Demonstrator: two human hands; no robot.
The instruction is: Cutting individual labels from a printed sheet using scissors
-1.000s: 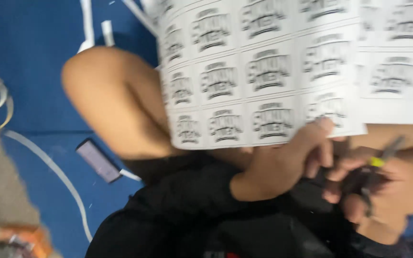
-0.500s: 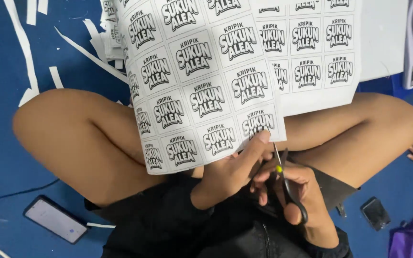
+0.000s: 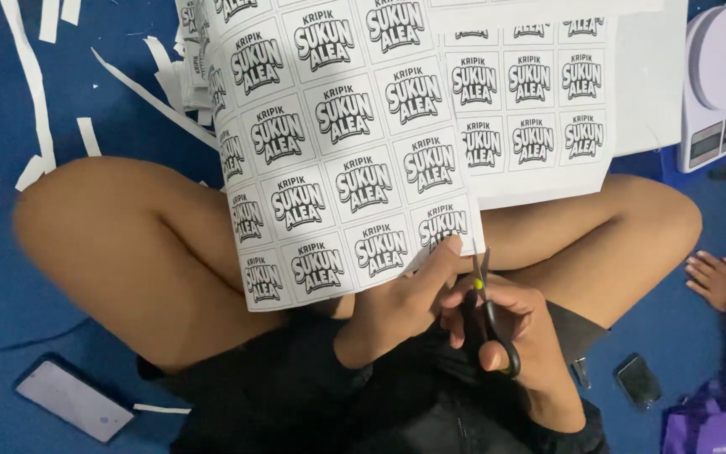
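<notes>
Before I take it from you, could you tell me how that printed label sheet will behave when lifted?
Probably floppy: the label sheet curves where only the left hand pinches its lower edge. Likely light, since one pinch holds it up. It may tear easily; the scissors in the right hand sit at its edge.

Sticker sheet cut off by the top edge, its lower part hiding the left hand's fingers. Scissors half buried in the right hand, blade tips lost at the paper's edge. White scale clipped at right. Another person's hand only partly seen.
</notes>
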